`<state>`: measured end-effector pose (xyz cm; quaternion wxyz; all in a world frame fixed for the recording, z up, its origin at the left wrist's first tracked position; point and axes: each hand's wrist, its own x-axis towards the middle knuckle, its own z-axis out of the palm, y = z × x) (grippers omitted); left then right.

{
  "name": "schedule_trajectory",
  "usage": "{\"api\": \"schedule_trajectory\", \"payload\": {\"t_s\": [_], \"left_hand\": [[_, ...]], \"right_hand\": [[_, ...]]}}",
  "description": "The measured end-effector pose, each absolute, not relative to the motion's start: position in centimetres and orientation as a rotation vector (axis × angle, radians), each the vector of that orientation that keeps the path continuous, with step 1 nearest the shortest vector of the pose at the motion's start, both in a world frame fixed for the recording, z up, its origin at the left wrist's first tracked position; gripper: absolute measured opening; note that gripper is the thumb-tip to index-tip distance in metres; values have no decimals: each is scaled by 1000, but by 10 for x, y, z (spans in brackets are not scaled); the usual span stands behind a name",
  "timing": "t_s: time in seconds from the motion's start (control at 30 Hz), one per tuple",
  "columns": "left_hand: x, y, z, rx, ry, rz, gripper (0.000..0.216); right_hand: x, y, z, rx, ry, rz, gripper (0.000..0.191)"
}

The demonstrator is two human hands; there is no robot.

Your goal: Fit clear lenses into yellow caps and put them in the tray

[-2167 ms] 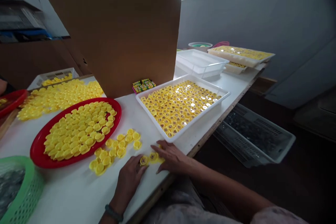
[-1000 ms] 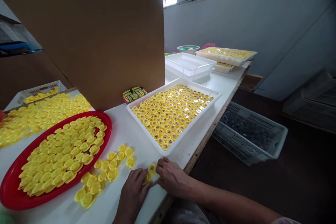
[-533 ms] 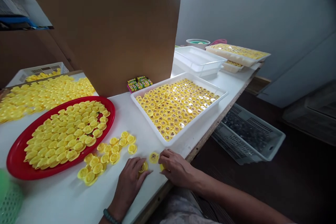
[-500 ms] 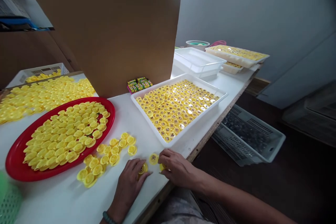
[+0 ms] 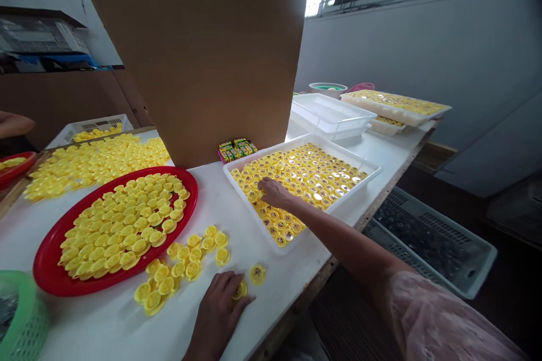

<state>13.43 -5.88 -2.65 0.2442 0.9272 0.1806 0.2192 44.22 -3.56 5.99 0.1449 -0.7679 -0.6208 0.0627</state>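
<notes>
The left hand (image 5: 218, 310) rests on the smooth white worktop (image 5: 212, 194), its thumb and fingers curved narrowly around a round yellow piece (image 5: 240, 291) of glossy, plastic-looking material. Just beyond those fingertips, to the right, a flat yellow disc (image 5: 257, 274) with a dark printed centre lies alone.

The right hand (image 5: 273, 193) is over the near left part of a white rectangular tray (image 5: 243, 197), fingers bunched and pointing down at the pieces; whether they grip one cannot be told. Around and beneath this hand, the tray is spread with round printed pieces (image 5: 313, 175), shiny where light catches them.

Ahead and left of the left hand is a loose cluster of yellow cups (image 5: 186, 262), shallow and rimmed, some overlapping. Farther left, a glossy red oval platter (image 5: 91, 290) carries many similar cups, packed close. A green perforated basket (image 5: 38, 307) with greyish contents stands at the far left of that hand.

Beyond the right hand, small green-and-yellow boxes (image 5: 237, 149) sit against a matt brown cardboard panel (image 5: 212, 56), with clear-walled stacked trays (image 5: 334, 118) farther off to the right.
</notes>
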Motion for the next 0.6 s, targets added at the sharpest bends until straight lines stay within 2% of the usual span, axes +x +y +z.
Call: {"api": "schedule_trajectory", "payload": {"t_s": [0.23, 0.43, 0.6], "left_hand": [[134, -58, -24, 2529, 487, 627, 30], [133, -59, -23, 2526, 524, 667, 34], [132, -56, -21, 2507, 543, 664, 33]], "right_hand": [[445, -31, 54, -2230, -1752, 162, 38], [386, -81, 84, -1959, -1815, 46, 20], [322, -135, 65, -1832, -2271, 354, 19]]}}
